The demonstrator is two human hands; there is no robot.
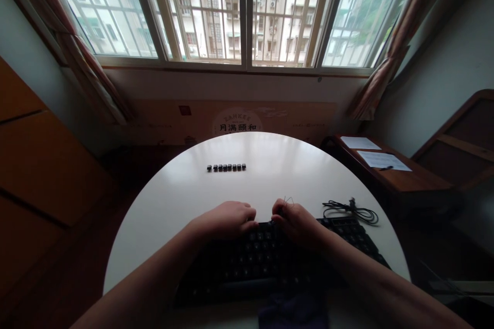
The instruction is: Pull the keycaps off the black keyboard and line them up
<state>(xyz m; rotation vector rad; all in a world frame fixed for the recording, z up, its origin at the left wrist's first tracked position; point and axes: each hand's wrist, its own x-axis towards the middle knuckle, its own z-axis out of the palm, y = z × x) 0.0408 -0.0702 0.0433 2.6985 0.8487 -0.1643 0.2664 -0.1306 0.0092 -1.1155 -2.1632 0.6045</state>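
A black keyboard (247, 257) lies on the round white table, partly covered by my forearms. At its far edge, my left hand (233, 218) is closed, with thumb and curled fingers about the keyboard's rim. Just right of it, my right hand (291, 221) is closed around a small dark handle with thin bent wires sticking up, which looks like a wire keycap puller (287, 200). Its fingertips are over the keyboard's back row, and whether they touch a key is hidden. Farther out, several black keycaps (227, 167) stand in a short row.
A coiled black cable (353, 209) lies behind the keyboard's right end. Dark purple cloth (293, 311) shows at the near edge. Right of the white table (154, 205), a brown wooden surface (401, 177) bears papers (382, 160) and a pen. Beyond are a long carton and a barred window.
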